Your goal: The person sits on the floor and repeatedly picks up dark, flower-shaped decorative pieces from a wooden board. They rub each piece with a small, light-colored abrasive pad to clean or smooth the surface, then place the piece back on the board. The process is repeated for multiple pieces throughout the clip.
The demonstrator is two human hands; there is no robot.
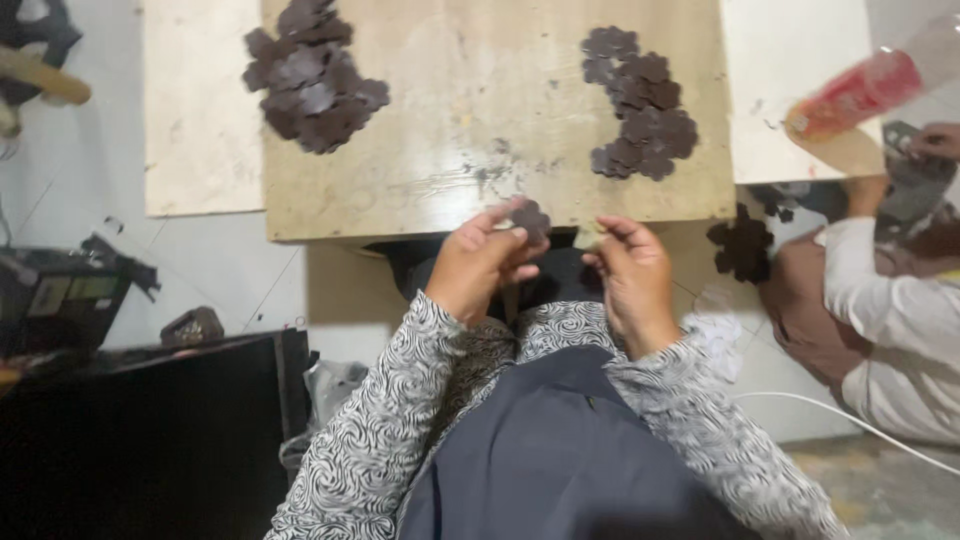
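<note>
My left hand [478, 262] pinches a dark brown flower-shaped piece [531, 218] between thumb and fingertips, just off the near edge of a low wooden board [470, 120]. My right hand [634, 282] sits beside it with its fingers curled, and its fingertips meet near a small pale bit at the board's edge; what it holds is too small to tell. On the board lie two heaps of the same dark pieces: a left heap [312, 75] and a right heap [640, 105]. Both sleeves are black-and-white patterned.
Another person in a white sleeve [890, 300] works at the right, holding a red-and-clear bottle [860, 92], with more dark pieces [742, 246] beside them. Pale boards [200, 120] flank the wooden one. A black case [150, 430] and dark gear stand at the left. A white cable [850, 415] crosses the floor.
</note>
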